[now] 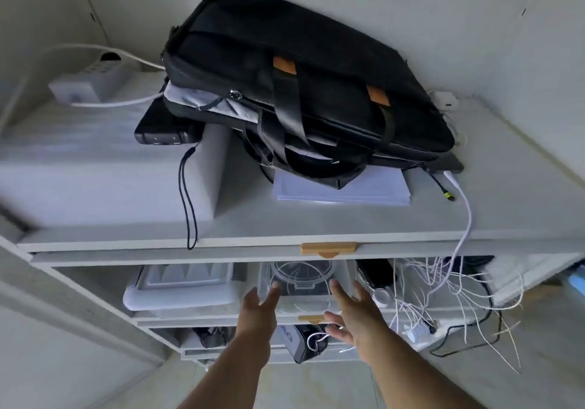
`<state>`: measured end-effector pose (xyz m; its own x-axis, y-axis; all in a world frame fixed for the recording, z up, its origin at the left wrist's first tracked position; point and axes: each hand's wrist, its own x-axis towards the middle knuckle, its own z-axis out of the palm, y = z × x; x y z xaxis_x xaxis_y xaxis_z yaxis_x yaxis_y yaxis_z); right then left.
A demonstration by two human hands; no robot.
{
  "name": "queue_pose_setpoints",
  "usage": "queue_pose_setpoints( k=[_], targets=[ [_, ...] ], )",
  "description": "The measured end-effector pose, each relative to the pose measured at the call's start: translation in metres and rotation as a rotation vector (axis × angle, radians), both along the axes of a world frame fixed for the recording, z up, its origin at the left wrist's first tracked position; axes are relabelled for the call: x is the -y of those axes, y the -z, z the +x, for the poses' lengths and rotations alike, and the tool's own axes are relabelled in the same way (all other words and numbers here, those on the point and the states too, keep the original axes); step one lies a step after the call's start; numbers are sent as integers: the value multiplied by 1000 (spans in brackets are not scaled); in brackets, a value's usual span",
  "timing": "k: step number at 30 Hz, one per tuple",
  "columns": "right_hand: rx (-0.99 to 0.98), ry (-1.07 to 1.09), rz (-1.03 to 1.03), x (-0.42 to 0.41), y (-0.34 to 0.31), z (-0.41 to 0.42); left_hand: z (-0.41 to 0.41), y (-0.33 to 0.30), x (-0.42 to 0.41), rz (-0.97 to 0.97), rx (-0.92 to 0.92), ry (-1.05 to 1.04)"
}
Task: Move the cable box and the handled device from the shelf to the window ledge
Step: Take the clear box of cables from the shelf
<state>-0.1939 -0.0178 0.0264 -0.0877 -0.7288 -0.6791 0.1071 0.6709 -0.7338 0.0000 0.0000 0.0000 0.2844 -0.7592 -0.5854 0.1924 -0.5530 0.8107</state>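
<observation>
Clear box (304, 285): set on middle shelf (221, 312); contents indistinct.
Left hand (258, 309): fingers spread, touching box's left side.
Right hand (354, 315): fingers spread at right side, nothing gripped.
Cables (443, 285): tangled loose, beside box.

Two bare forearms enter from the bottom edge, no sleeves visible on either. The left hand (258, 305) carries no ring, watch or band that can be seen. The right hand (354, 313) shows a small metallic ring (341, 328) on one finger, near its base. No gloves worn.
</observation>
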Motion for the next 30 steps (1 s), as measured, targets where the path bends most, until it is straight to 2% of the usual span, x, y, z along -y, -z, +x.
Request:
queue_pose_setpoints(
  k=[4,7,13,17,23,25,30],
  targets=[
    [64,32,11,7,3,9,-1,5,8,23,-20,-84],
    [-26,54,-2,10,13,10,-4,5,8,18,-33,-124],
    [52,118,-27,0,12,2,-10,-1,-2,-4,-7,-121],
    [5,107,-62,-22,3,-4,-13,-17,-26,-10,55,-72],
    [-217,-27,-110,-79,-33,-5,-16,-48,-83,-1,128,-15],
    [-243,-54,-104,-99,-40,-5,-15,-61,-107,-45,93,-55],
    [-214,-216,-124,-148,-74,6,-2,-90,-173,-63,190,-122]
  ],
)
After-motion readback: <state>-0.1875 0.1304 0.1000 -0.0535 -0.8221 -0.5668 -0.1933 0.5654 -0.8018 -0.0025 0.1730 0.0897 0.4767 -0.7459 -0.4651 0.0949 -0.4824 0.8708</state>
